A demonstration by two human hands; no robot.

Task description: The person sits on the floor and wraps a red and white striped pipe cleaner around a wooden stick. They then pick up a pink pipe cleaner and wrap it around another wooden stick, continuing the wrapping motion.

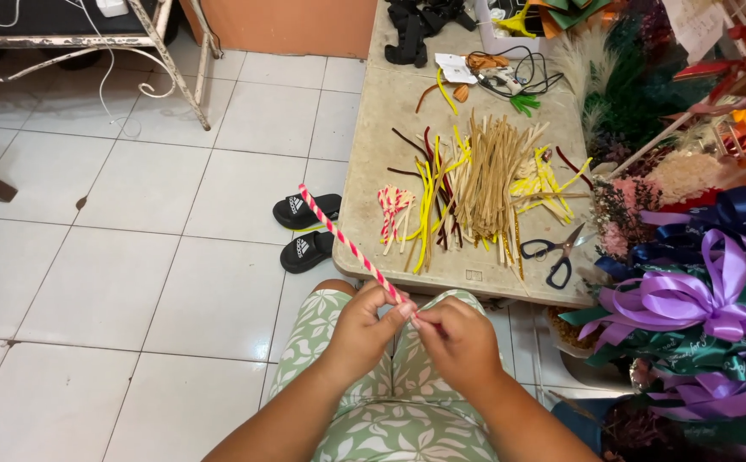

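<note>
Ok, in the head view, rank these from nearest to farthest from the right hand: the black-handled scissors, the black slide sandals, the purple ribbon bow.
From the right hand:
1. Black-handled scissors, on the low table, ahead and to the right.
2. Black slide sandals, on the floor tiles, ahead and to the left.
3. Purple ribbon bow, far right.
The first two are close.

The lower end of the striped stick (351, 248) is hidden inside the fingers of the left hand (364, 329) and right hand (458, 342), so how far it reaches cannot be told. Both forearms are cut off by the bottom edge. The low table (390, 128) runs out past the top edge, and its right side is buried under dried flowers (646, 188) and purple ribbon bows (698, 299), themselves cut by the right edge. The dark heap (415, 30) at the tabletop's far end is too unclear to identify. A metal frame (176, 68) is cropped at the top left.
</note>
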